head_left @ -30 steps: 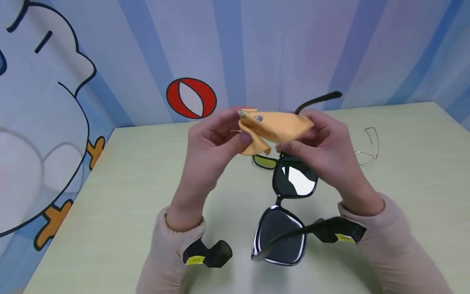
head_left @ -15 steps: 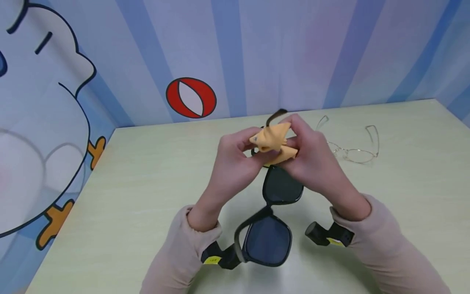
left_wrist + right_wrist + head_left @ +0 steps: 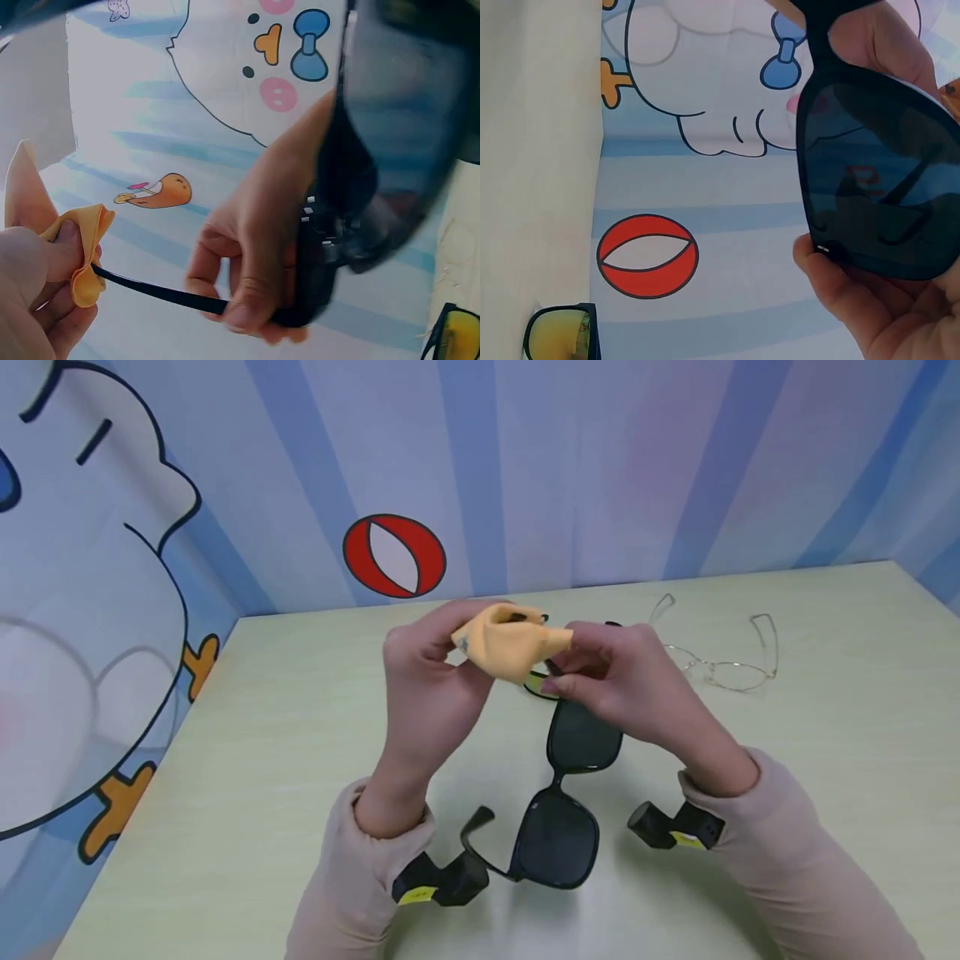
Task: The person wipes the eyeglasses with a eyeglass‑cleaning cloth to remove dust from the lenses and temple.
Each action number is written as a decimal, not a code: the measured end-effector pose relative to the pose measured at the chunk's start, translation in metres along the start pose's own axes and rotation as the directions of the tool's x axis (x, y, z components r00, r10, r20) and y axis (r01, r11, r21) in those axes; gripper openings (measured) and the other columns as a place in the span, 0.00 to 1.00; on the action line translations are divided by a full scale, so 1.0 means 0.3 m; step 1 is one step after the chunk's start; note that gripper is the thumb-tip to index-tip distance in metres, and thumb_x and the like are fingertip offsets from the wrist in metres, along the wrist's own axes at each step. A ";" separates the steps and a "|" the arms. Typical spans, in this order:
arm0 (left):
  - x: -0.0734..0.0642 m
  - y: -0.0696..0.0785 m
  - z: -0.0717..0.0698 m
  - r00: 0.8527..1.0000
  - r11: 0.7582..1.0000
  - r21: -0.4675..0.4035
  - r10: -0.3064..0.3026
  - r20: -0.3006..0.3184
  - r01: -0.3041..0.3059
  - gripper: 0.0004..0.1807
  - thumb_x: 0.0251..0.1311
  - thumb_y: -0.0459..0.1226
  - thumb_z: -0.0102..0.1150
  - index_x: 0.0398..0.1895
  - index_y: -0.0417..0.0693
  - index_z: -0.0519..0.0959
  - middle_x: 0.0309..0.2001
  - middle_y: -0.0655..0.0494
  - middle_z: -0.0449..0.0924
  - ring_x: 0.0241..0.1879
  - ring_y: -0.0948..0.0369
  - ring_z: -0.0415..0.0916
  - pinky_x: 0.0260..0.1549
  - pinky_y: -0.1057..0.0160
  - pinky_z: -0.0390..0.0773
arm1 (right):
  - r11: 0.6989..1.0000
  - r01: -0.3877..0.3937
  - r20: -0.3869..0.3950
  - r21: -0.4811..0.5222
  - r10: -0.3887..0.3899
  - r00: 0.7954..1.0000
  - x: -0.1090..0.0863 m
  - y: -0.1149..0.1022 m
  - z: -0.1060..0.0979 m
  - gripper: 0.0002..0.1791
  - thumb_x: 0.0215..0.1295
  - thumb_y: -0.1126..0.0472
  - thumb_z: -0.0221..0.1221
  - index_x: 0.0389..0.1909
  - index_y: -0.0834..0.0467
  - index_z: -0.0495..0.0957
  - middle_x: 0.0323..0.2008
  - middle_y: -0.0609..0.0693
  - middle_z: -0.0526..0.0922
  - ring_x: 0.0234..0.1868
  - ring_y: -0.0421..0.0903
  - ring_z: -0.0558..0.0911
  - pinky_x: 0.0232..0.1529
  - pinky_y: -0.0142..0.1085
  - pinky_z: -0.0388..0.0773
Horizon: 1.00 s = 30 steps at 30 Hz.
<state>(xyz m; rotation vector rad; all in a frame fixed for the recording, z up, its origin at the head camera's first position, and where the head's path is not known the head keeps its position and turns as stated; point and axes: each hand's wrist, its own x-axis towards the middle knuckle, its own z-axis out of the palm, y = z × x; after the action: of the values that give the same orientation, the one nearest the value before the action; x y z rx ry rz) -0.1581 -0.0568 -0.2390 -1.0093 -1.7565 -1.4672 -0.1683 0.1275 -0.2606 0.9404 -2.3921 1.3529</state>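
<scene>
My left hand (image 3: 435,685) grips a yellow-orange cleaning cloth (image 3: 510,647), bunched between its fingers and thumb. In the left wrist view the cloth (image 3: 90,232) wraps the far end of a black temple arm (image 3: 157,291). That arm belongs to a pair of black sunglasses (image 3: 558,839) with large dark lenses, held in the air with the lenses hanging toward the camera wearer. My right hand (image 3: 630,681) pinches the sunglasses at the hinge corner, close to one lens (image 3: 885,180). The other temple arm sticks out to the left near the left wrist.
Behind the hands, glasses with yellow-tinted lenses (image 3: 542,685) lie on the pale table (image 3: 285,735), mostly hidden. Thin wire-framed glasses (image 3: 738,677) rest farther right. A blue striped wall (image 3: 600,468) with cartoon prints stands at the back.
The sunglasses have turned, so the lower temple arm now points left instead of right. My hands came together with the cloth, then the left hand drew away left along the upper arm.
</scene>
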 end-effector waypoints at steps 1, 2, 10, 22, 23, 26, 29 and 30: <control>0.002 0.002 -0.003 1.000 1.000 -0.003 0.009 0.002 -0.009 0.10 0.50 0.19 0.60 0.37 0.27 0.79 0.34 0.38 0.82 0.36 0.54 0.81 0.42 0.58 0.79 | 1.000 -0.003 0.009 -0.009 0.003 1.000 0.001 0.004 -0.003 0.09 0.48 0.75 0.66 0.31 0.66 0.78 0.30 0.55 0.83 0.31 0.42 0.84 0.31 0.30 0.81; 0.004 0.004 -0.006 1.000 1.000 -0.006 0.014 0.007 -0.014 0.10 0.50 0.19 0.60 0.37 0.26 0.79 0.34 0.38 0.82 0.36 0.54 0.81 0.42 0.58 0.79 | 1.000 -0.004 0.019 -0.018 0.004 1.000 0.001 0.006 -0.006 0.09 0.49 0.75 0.66 0.30 0.65 0.77 0.29 0.54 0.84 0.31 0.42 0.84 0.32 0.30 0.81; 0.011 0.007 -0.010 0.996 0.997 -0.003 0.079 0.033 -0.079 0.10 0.49 0.18 0.59 0.37 0.27 0.79 0.32 0.39 0.82 0.36 0.54 0.80 0.40 0.58 0.79 | 0.996 0.022 0.078 -0.083 -0.015 0.997 0.001 0.016 -0.034 0.09 0.50 0.72 0.67 0.25 0.61 0.75 0.26 0.49 0.84 0.29 0.39 0.83 0.30 0.31 0.80; -0.001 0.044 -0.093 0.971 0.971 -0.224 0.026 -0.237 -0.080 0.17 0.51 0.37 0.69 0.33 0.26 0.80 0.29 0.49 0.83 0.28 0.54 0.79 0.32 0.60 0.79 | 0.985 -0.046 0.161 -0.166 0.073 0.984 0.024 0.051 -0.064 0.05 0.53 0.70 0.65 0.28 0.58 0.80 0.25 0.47 0.84 0.28 0.39 0.83 0.28 0.34 0.77; 0.000 0.050 -0.106 0.958 0.977 -0.201 0.015 -0.285 -0.075 0.17 0.50 0.35 0.69 0.33 0.26 0.80 0.30 0.49 0.83 0.28 0.54 0.79 0.31 0.61 0.78 | 0.983 -0.090 0.169 -0.158 0.117 0.979 0.026 0.059 -0.067 0.04 0.55 0.69 0.65 0.28 0.59 0.80 0.26 0.48 0.84 0.28 0.40 0.82 0.28 0.34 0.77; 0.014 0.065 -0.134 0.918 0.996 -0.089 -0.040 -0.396 0.005 0.13 0.50 0.30 0.68 0.35 0.25 0.80 0.31 0.49 0.83 0.30 0.54 0.75 0.30 0.63 0.74 | 0.971 -0.217 0.194 -0.103 0.234 0.953 0.032 0.075 -0.075 0.01 0.57 0.66 0.64 0.30 0.59 0.82 0.27 0.49 0.84 0.27 0.42 0.80 0.29 0.35 0.75; 0.028 0.071 -0.150 0.887 0.993 -0.026 -0.113 -0.447 0.114 0.09 0.51 0.24 0.64 0.37 0.28 0.80 0.33 0.47 0.82 0.35 0.52 0.73 0.37 0.62 0.76 | 0.955 -0.285 0.245 -0.089 0.298 0.923 0.033 0.086 -0.083 0.02 0.58 0.64 0.63 0.31 0.59 0.83 0.27 0.49 0.83 0.27 0.44 0.78 0.29 0.36 0.75; 0.031 0.073 -0.154 0.880 0.990 0.006 -0.125 -0.457 0.144 0.09 0.51 0.24 0.63 0.37 0.30 0.81 0.34 0.48 0.82 0.36 0.52 0.73 0.38 0.62 0.77 | 0.950 -0.298 0.262 -0.088 0.311 0.914 0.033 0.089 -0.085 0.02 0.58 0.64 0.64 0.31 0.59 0.83 0.26 0.49 0.83 0.27 0.44 0.77 0.29 0.36 0.74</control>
<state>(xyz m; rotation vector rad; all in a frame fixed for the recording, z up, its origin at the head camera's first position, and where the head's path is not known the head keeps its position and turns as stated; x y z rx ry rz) -0.1443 -0.0989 -0.2118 -0.4698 -1.5217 -1.5921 -0.1954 0.1544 -0.2599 0.8109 -2.8681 1.3328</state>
